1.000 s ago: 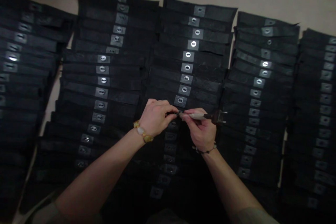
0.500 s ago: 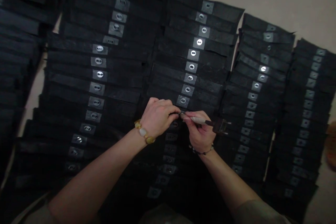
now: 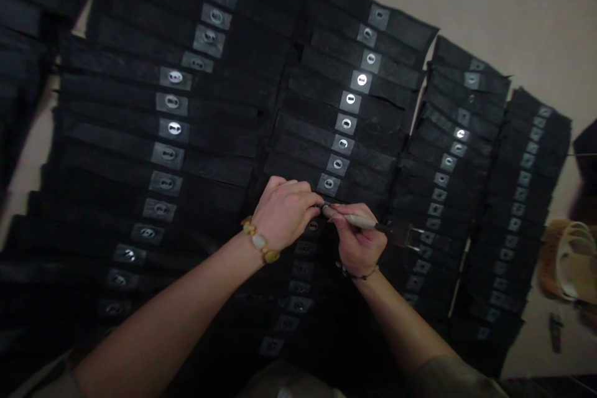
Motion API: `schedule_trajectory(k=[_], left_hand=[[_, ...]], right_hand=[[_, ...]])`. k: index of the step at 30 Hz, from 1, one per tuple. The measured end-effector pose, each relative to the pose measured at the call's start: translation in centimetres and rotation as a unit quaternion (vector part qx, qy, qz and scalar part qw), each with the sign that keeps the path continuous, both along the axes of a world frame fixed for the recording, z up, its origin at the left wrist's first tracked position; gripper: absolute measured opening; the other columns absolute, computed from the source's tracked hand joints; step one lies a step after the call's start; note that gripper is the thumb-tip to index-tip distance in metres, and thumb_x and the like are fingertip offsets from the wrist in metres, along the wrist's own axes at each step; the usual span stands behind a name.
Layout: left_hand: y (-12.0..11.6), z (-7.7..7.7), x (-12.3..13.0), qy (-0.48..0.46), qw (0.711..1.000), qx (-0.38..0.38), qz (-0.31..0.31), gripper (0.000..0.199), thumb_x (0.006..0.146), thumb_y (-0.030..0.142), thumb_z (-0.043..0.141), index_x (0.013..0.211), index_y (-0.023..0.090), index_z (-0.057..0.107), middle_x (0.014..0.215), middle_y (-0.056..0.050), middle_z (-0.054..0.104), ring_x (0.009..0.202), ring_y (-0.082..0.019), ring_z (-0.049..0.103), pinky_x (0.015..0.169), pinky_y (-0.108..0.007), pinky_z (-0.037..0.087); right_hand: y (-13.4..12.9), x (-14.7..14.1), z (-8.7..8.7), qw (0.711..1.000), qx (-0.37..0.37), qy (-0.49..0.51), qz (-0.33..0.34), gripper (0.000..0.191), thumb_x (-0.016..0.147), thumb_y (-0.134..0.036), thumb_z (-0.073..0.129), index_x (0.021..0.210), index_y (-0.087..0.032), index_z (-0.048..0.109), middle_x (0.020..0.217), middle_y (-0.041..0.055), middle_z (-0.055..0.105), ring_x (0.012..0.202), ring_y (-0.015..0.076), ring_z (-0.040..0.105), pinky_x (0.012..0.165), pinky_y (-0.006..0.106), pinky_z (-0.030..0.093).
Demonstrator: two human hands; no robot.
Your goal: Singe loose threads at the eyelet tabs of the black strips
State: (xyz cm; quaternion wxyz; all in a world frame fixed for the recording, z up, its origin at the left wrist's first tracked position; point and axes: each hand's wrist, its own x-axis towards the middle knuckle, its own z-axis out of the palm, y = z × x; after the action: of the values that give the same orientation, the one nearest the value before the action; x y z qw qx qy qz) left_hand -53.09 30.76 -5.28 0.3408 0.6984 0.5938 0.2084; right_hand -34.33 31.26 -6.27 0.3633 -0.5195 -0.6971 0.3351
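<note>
The camera on my head looks forward and down, close above my left hand [image 3: 282,211], right hand [image 3: 358,241] and rows of black strips [image 3: 224,165].

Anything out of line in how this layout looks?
Yes: the left-of-centre column of black strips jogs sideways. Its slotted metal plates step abruptly left partway down, unlike the smoother column beside it.

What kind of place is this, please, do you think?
Probably a small handcraft workshop: rows of black strips with slotted metal plates lie across a beige floor, and the right hand holds a wooden-handled tool.
</note>
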Motion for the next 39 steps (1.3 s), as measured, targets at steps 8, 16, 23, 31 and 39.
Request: schedule_trajectory(k=[8, 16, 23, 31, 39], left_hand=[[0.2, 0.3, -0.1, -0.035, 0.998, -0.042, 0.031, 0.025, 0.088, 0.017, 0.066, 0.11, 0.025, 0.059, 0.094, 0.002, 0.072, 0.093, -0.019, 0.067, 0.084, -0.036, 0.037], [0.1, 0.6, -1.1, -0.109, 0.993, -0.018, 0.041, 0.036, 0.082, 0.003, 0.053, 0.113, 0.022, 0.048, 0.105, -0.002, 0.07, 0.097, -0.018, 0.067, 0.087, -0.035, 0.042], [-0.1, 0.0, -0.9, -0.072, 0.997, 0.002, 0.036, 0.033, 0.081, 0.002, 0.05, 0.108, 0.021, 0.049, 0.097, -0.002, 0.068, 0.09, -0.02, 0.066, 0.084, -0.037, 0.044], [0.3, 0.6, -1.4, -0.186, 0.978, -0.03, 0.091, 0.027, 0.087, 0.007, 0.05, 0.109, 0.022, 0.049, 0.104, -0.001, 0.07, 0.095, -0.016, 0.068, 0.089, -0.034, 0.05], [0.6, 0.9, -1.2, -0.19, 0.976, -0.052, 0.094, 0.025, 0.089, 0.005, 0.045, 0.107, 0.022, 0.055, 0.097, 0.0, 0.072, 0.086, -0.013, 0.069, 0.08, -0.03, 0.054]], right_hand=[[1.6, -1.4, 1.6, 0.989, 0.027, -0.114, 0.089, 0.005, 0.087, -0.023, 0.067, 0.088, -0.025, 0.071, 0.082, 0.0042, 0.072, 0.075, 0.0199, 0.068, 0.07, 0.036, 0.058], [3.3, -2.8, 4.4, 0.972, 0.017, -0.162, 0.17, 0.007, 0.091, -0.024, 0.062, 0.093, -0.023, 0.068, 0.089, 0.0033, 0.07, 0.084, 0.0193, 0.067, 0.077, 0.033, 0.056], [2.6, -2.6, 2.4, 0.963, 0.057, -0.193, 0.177, 0.007, 0.09, -0.021, 0.062, 0.087, -0.022, 0.068, 0.086, 0.0052, 0.069, 0.08, 0.0197, 0.065, 0.071, 0.033, 0.055], [2.2, -1.6, 4.6, 0.994, 0.08, -0.039, 0.057, 0.009, 0.087, -0.021, 0.069, 0.095, -0.025, 0.071, 0.089, 0.0021, 0.074, 0.079, 0.0188, 0.069, 0.071, 0.035, 0.058], [0.9, -0.9, 3.5, 0.998, 0.041, -0.021, 0.035, 0.008, 0.087, -0.018, 0.069, 0.091, -0.023, 0.073, 0.089, 0.0032, 0.075, 0.082, 0.0184, 0.071, 0.075, 0.034, 0.059]])
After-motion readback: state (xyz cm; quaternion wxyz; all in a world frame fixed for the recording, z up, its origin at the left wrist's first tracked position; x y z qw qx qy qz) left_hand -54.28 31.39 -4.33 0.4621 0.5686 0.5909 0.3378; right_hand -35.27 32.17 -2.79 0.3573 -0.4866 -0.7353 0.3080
